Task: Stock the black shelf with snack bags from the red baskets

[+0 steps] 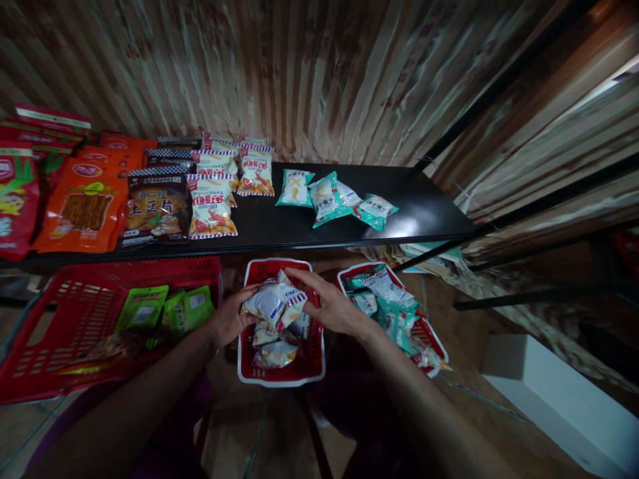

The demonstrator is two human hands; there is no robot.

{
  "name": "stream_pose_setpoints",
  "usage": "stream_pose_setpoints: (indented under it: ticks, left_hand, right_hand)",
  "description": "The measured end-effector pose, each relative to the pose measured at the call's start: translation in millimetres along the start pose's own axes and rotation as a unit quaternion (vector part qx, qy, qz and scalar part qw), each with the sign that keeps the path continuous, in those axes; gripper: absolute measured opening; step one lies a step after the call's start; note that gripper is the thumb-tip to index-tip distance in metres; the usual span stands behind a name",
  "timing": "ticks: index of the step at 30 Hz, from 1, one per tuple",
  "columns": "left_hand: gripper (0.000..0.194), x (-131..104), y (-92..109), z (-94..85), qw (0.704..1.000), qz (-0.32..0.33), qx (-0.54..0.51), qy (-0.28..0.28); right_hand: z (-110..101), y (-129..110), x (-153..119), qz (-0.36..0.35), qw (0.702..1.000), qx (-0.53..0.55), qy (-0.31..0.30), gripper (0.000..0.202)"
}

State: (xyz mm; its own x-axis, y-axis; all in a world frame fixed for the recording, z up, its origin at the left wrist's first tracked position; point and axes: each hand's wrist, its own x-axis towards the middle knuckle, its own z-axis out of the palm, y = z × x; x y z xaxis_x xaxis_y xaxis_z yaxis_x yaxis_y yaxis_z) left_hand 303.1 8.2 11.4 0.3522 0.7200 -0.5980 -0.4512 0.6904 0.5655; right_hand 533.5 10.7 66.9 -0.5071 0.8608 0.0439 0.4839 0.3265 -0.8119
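Observation:
Over the small red basket with a white rim (241,352), my two hands close in from both sides on snack bags. My left hand (234,313) grips the left end of a white-and-blue snack bag (267,303). On the other side my right hand (329,303) curls round a striped-edged snack bag (294,307) pressed against it; its fingertips are partly hidden. More snack bags of this kind, such as a whitish-orange bag (275,354), lie below in the basket. On the black shelf (279,226), matching shrimp-picture snack bags (213,207) stand in rows.
Teal snack bags (332,198) lie loosely on the shelf's right part, with brown potato-chip bags (156,206) and orange packets (82,203) on the left. A large red basket (60,299) holds green packets (142,307). Right stand another basket (439,346), a black post (449,143) and a white box (574,406).

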Motion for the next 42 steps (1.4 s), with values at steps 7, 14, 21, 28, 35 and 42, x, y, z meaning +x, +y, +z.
stream_pose_setpoints:
  ticks: [7, 14, 21, 28, 35, 42]
  left_hand:
    - [0.013, 6.3, -13.4, -9.7, 0.998, -0.054, -0.025, -0.029]
    - [0.033, -2.6, -3.6, -0.7, 0.988, -0.132, -0.032, -0.068]
    - [0.037, -5.0, -1.3, 1.2, 0.989, -0.137, -0.011, -0.058]
    - [0.037, -3.0, 4.1, -2.7, 1.0, -0.017, 0.017, -0.007]
    - [0.046, 1.1, 8.6, -1.9, 0.997, 0.076, 0.035, -0.002]
    - [0.034, 8.0, 0.7, -1.5, 0.996, 0.059, 0.05, 0.048]
  right_hand:
    - [25.9, -8.2, 4.7, 0.034, 0.988, 0.139, -0.053, 0.064]
    - [34.0, -2.4, 10.9, 0.122, 0.948, 0.294, -0.003, 0.049]
    - [42.4, -8.5, 16.3, 0.167, 0.93, 0.323, 0.06, 0.046]
    - [41.5, -11.1, 18.8, 0.233, 0.915, 0.317, 0.086, 0.044]
    - [55.2, 13.4, 12.0, 0.295, 0.926, 0.229, 0.052, 0.043]
    - [62.0, 15.2, 9.4, 0.309, 0.914, 0.263, 0.032, 0.044]
